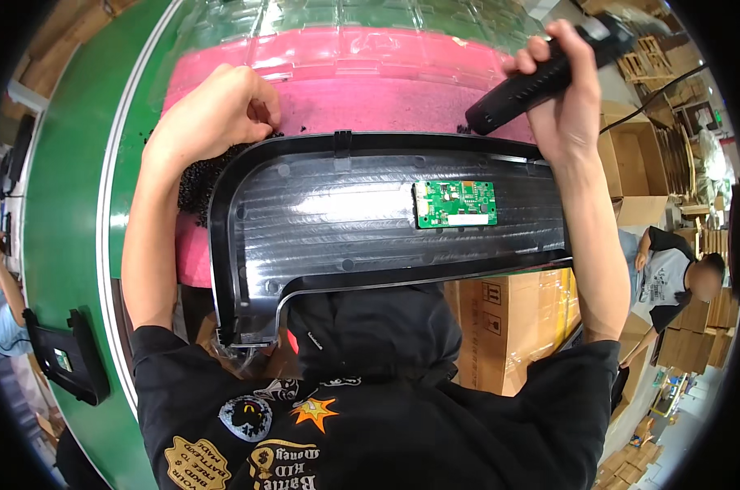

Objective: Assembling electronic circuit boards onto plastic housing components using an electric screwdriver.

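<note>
Beneath my forearms lies a large black curved plastic housing, its hollow side up. A green circuit board sits inside it, right of the middle. My left hand is past the housing's far left edge, thumb and fingers pinched together; whatever they hold is too small to make out. Beside and below that hand is a heap of small black pieces, which look like screws. My right hand grips a black electric screwdriver, raised and tilted over the far right of the housing; its bit cannot be seen.
A pink mat covers the work surface, with clear plastic trays along its far side. To the left runs a green table holding another black housing. Cardboard boxes stand nearby. Another person is at the right.
</note>
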Available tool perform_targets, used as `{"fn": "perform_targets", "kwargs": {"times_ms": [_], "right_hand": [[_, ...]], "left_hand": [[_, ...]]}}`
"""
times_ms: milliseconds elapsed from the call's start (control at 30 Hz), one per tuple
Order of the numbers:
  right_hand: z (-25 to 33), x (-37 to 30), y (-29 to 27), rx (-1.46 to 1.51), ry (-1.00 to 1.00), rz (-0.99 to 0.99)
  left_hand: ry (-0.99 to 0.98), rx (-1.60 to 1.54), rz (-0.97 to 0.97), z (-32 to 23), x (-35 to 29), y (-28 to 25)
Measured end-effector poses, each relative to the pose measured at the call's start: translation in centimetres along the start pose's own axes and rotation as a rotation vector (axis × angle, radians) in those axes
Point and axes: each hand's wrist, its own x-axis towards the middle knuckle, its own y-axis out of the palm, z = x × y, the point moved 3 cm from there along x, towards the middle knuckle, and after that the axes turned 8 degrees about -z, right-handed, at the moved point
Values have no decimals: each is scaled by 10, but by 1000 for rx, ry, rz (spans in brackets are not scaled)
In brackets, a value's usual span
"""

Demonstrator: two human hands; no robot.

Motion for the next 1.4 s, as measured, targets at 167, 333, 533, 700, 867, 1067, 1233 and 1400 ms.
{"fn": "perform_targets", "kwargs": {"times_ms": [167,333,533,700,867,1067,1233,1400], "right_hand": [[30,-33,26,289,-122,-49],[38,-67,48,567,-37,53],[60,-90,51,609,-99,134],[74,-104,47,558,-207,156],[79,-109,40,500,-269,147],[70,-114,52,464,-257,169],[64,-114,54,425,-257,173],[59,-114,53,388,-259,169]], "left_hand": [[-74,-304,-128,-39,0,-18],[458,-611,-207,-102,-3,-9],[553,-608,-272,-130,3,-7],[451,-699,-182,-132,5,-10],[443,-740,-94,-125,4,7],[539,-748,-156,-134,4,14],[576,-588,-195,-133,0,18],[634,-494,-251,-132,1,23]]}}
